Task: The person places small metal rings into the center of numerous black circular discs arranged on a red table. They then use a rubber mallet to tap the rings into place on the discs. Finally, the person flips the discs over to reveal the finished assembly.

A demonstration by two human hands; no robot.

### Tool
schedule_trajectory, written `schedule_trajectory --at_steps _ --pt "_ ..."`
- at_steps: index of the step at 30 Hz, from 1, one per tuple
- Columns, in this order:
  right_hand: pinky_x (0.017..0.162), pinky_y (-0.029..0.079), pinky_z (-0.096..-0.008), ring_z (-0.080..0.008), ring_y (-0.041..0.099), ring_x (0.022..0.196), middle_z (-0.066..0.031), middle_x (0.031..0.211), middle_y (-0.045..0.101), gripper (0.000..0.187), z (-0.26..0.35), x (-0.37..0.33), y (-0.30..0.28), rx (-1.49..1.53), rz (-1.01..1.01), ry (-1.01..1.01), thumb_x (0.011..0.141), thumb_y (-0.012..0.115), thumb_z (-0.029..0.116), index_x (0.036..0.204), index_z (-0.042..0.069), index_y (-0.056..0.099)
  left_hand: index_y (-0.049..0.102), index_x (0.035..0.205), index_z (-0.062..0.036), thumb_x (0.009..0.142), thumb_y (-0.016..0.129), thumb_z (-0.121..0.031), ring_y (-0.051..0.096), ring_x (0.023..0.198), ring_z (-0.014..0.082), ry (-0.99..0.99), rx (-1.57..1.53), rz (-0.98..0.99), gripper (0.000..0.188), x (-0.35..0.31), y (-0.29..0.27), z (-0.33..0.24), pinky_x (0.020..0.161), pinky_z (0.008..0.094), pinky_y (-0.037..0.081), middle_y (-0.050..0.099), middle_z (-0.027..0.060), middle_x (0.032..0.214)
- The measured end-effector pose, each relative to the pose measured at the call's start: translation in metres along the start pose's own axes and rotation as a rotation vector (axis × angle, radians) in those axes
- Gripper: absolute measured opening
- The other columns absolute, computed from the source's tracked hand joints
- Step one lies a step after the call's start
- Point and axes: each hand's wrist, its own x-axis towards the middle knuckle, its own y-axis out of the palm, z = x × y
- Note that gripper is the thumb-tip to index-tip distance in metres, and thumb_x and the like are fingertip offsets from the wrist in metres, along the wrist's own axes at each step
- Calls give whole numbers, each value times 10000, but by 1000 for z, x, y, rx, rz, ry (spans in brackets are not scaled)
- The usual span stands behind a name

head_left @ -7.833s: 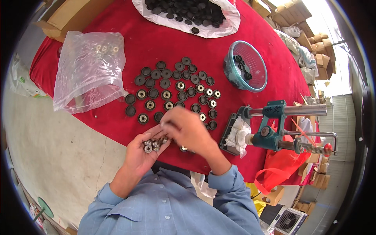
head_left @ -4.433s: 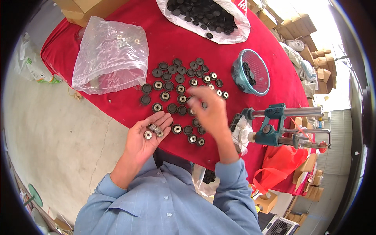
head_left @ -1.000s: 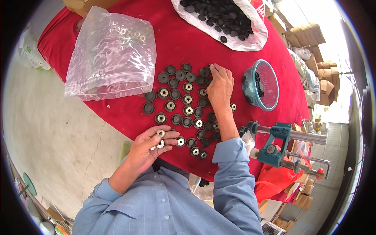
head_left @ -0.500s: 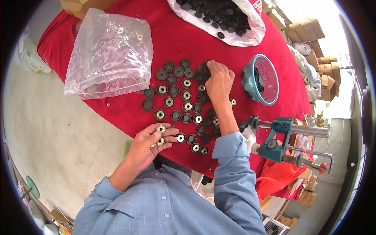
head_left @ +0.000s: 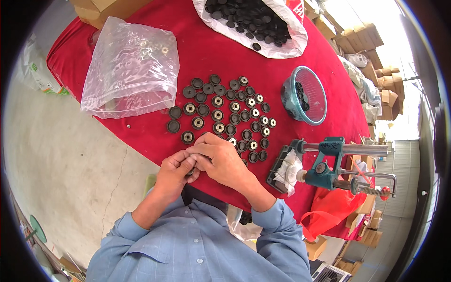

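My hands meet at the near edge of the red table. My left hand (head_left: 170,177) is closed around small steel ball bearings, now mostly hidden by the fingers. Against its fingertips, my right hand (head_left: 223,160) pinches something too small and covered to make out. Just beyond them lie rows of round black cups (head_left: 175,113). Some are bare inside, while several hold a shiny ball bearing (head_left: 217,114) in the middle.
A clear zip bag (head_left: 129,75) with a few bearings lies at left. Beyond is a white sack (head_left: 299,41) of black caps (head_left: 253,19). A teal basket (head_left: 290,104) and a green hand press (head_left: 327,170) stand at right. A cardboard box (head_left: 110,13) sits far left.
My right hand has come back from the far right cups to my left hand. A bearing now shows in the far cup where its fingers were. The view has shifted slightly.
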Motion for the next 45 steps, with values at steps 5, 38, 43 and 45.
schedule_trajectory --at_steps 5,38,43,45 --pt "791 598 -411 -325 736 896 -147 1038 717 174 -4 -2 -1 1 -14 30 936 727 23 1097 -9 784 685 1228 20 1135 600 -146 586 755 110 50 80 -53 209 -4 6 2 640 253 460 732 87 981" --pt "1061 470 -474 -305 661 1205 -78 1306 723 498 -124 69 -50 -788 -543 -59 836 661 -80 1314 28 752 620 1409 41 1100 586 -100 733 1156 264 -65 -255 118 342 2 -8 -15 1028 408 630 729 191 1288" --pt "1069 457 -467 -307 662 1221 -94 1353 720 541 -123 65 -46 -833 -547 -27 841 648 -85 1364 26 732 620 1410 39 1111 554 -88 726 1174 266 -45 -295 141 331 0 -12 -10 1054 411 614 723 189 1292" --pt "1068 452 -470 -310 662 1225 -108 1358 719 540 -127 63 -43 -865 -582 -48 836 649 -85 1360 18 731 619 1409 39 1111 555 -89 726 1173 266 -27 -296 143 332 1 -13 -6 1052 410 615 723 189 1291"
